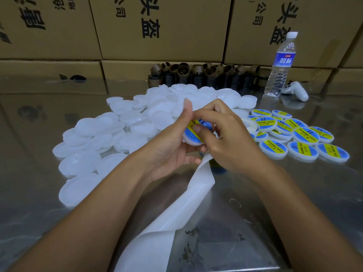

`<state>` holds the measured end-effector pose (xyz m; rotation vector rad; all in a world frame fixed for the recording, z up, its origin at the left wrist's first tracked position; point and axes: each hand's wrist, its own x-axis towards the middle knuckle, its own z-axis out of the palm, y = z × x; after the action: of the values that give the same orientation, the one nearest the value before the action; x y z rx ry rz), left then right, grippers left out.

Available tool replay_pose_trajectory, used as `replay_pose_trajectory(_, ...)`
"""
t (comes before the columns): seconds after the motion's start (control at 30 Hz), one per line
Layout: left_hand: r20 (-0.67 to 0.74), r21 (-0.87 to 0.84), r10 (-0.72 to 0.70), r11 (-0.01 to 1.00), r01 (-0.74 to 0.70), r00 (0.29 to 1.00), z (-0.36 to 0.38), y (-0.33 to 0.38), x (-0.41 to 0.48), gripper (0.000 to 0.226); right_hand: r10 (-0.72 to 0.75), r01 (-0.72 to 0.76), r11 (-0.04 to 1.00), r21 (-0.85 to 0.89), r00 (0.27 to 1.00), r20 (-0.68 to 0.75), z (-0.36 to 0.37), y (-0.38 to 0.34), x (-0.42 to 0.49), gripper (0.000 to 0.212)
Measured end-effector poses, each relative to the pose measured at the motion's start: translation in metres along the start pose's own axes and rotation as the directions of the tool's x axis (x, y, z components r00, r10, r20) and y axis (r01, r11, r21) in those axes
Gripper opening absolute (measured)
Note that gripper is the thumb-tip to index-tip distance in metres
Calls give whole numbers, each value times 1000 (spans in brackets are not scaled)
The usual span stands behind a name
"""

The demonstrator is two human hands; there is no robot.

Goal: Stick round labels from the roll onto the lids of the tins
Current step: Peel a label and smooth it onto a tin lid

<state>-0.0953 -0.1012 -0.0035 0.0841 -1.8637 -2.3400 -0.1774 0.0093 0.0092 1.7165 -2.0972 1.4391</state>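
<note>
Stacked cardboard boxes [163, 26] are walling off the back of a reflective metal tabletop [255, 222]. On it, a broad heap of plain white lids [110, 130] is lying to the person's left and a smaller cluster of labelled tins [306, 134] is lying to the right. A spent white backing strip [176, 209] is trailing from beneath the hands toward the near edge. Above the middle of the tabletop, the left hand [172, 150] is cradling one tin [193, 141] from below and from the left, its fingers [193, 160] curled under the base and its thumb standing straight up. The right hand [231, 138] is gripping the same tin from the right, fingers curled over the far rim and thumb pressing on the blue-and-yellow label [191, 132]. The lid is tilting face-up toward the person, so the label is lying directly under the right thumb, which makes this the better-placed hand for smoothing, probably outward across the lid. Whether the label's far edge is fully down is hidden by the right hand.
</note>
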Motion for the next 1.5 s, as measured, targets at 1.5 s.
replay_pose_trajectory(1.5, -277, 84, 63, 996, -41, 959, 7, 4, -4, 21, 170, -187, 982, -17, 922, -349, -1, 7, 2, 15)
